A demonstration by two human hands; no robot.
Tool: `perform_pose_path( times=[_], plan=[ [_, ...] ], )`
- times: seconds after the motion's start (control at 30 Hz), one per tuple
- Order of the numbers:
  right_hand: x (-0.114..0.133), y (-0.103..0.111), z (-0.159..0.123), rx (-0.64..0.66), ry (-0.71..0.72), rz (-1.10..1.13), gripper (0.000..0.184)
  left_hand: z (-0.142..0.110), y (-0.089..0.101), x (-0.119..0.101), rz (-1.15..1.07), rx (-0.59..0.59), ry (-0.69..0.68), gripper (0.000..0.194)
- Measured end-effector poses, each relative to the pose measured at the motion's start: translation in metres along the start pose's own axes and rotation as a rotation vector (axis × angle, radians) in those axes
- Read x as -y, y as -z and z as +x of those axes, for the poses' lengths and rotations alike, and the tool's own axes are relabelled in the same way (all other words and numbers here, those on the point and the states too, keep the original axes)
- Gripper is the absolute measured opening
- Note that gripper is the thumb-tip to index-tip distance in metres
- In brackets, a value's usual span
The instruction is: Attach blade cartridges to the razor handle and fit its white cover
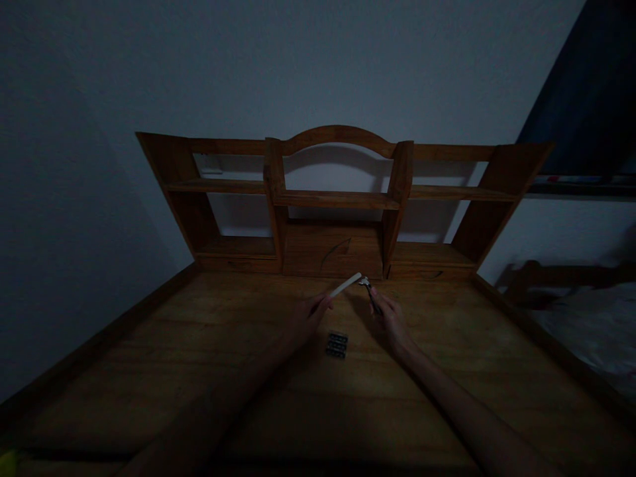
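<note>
My left hand (311, 315) is closed around the lower end of a slim, flat white stick (346, 285), which points up and to the right. My right hand (390, 319) grips the dark handle of a small tool with a shiny metal head (365, 281); its exact kind is too dim to make out. The tool's head is close to the stick's upper tip, and I cannot tell whether they touch. Between my forearms, a small black piece with several rows (336, 345) lies on the wooden desk (223, 358).
A wooden shelf unit (338, 200) stands along the desk's back edge, with open compartments, a middle panel and low drawers. Raised wooden edges run along both sides of the desk. To the right are a dark window (591, 99) and pale bedding (591, 324). The light is dim.
</note>
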State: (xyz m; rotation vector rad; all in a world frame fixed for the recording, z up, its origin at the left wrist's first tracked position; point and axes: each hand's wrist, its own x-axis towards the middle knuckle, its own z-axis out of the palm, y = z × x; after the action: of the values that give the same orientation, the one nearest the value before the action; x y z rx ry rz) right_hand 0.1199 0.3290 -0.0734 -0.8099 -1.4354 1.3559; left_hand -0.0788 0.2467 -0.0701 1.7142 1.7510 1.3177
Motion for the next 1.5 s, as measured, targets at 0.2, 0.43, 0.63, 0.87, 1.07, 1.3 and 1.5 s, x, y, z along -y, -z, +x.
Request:
perform_pose_path(
  times=[0.2,0.43,0.63,0.87,1.07,1.3,1.5],
  plan=[
    [-0.003,-0.002,0.002,-0.052,-0.001,0.024,0.046,-0.001,0.000,0.002,0.014,0.016,-0.033,0.047],
    [-0.003,0.000,0.002,-0.031,-0.027,-0.015,0.048,0.000,0.000,0.002,0.009,-0.010,-0.002,0.046],
    [-0.002,-0.001,0.001,-0.025,0.003,-0.026,0.046,0.000,-0.002,0.002,0.009,0.008,-0.008,0.046],
    [0.007,-0.003,-0.003,0.000,0.032,-0.083,0.048,0.003,0.000,0.006,-0.027,-0.047,-0.003,0.044],
    [0.003,-0.003,-0.001,-0.001,0.052,-0.105,0.049,0.002,-0.003,0.006,-0.019,0.007,-0.019,0.045],
    [0.003,-0.004,-0.001,0.025,0.034,-0.145,0.050,0.003,-0.003,0.006,-0.008,-0.025,0.023,0.049],
    [0.004,-0.004,-0.002,0.018,0.073,-0.180,0.049,0.000,-0.001,0.002,-0.034,-0.010,0.006,0.046]
  ],
)
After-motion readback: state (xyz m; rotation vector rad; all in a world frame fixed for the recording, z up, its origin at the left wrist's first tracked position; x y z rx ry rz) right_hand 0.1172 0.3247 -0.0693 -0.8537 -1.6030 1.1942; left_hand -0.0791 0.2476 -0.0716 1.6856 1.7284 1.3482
